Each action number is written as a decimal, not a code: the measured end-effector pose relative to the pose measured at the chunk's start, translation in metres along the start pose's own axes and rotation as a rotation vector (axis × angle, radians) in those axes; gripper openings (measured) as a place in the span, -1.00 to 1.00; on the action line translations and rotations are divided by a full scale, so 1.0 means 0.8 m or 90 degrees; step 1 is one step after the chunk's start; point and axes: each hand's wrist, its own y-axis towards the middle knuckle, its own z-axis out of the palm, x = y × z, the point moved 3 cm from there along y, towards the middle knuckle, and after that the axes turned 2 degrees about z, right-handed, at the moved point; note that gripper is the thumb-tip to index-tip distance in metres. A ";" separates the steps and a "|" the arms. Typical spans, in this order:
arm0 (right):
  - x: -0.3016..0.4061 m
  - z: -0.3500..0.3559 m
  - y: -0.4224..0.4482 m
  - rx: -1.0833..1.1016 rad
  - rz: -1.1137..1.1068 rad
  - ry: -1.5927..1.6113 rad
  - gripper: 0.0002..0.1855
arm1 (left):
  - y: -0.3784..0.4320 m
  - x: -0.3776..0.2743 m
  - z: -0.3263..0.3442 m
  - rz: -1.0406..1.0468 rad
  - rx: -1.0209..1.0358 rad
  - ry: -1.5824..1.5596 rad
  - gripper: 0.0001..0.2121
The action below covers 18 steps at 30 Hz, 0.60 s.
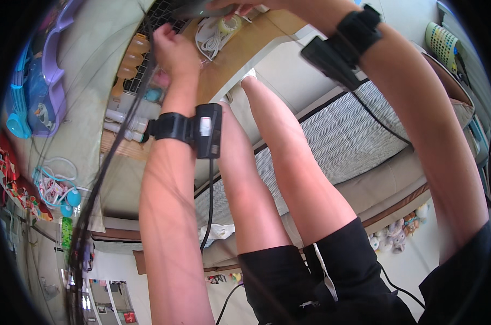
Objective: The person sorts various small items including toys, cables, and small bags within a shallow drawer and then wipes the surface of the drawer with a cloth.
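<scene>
My left hand [174, 50] hovers over or rests on a black keyboard [158, 14], its fingers loosely curled; whether anything is between them is hidden. At the top edge, my right hand [239, 5] is partly cut off. Its fingers bend around the end of a dark, smooth, blurred object [201, 9] that lies across the keyboard's upper part. Right of my left hand, a bundled white cable [215, 42] and a roll of tape [229, 24] lie on the wooden tabletop [253, 38]. Pink and blue small items [152, 95] sit by my left wrist.
Orange rounded pieces in a row [131, 59] and white bottles [125, 126] lie left of my forearm. Farther left are a purple-rimmed tray [52, 77] and a blue fork and spoon [19, 113]. A sofa [351, 126] stands beneath my legs. Cords hang from both wrist devices.
</scene>
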 end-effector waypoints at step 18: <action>-0.008 0.096 0.068 -0.205 0.255 0.162 -0.49 | 0.057 -0.020 0.018 -0.207 0.006 -0.433 -0.52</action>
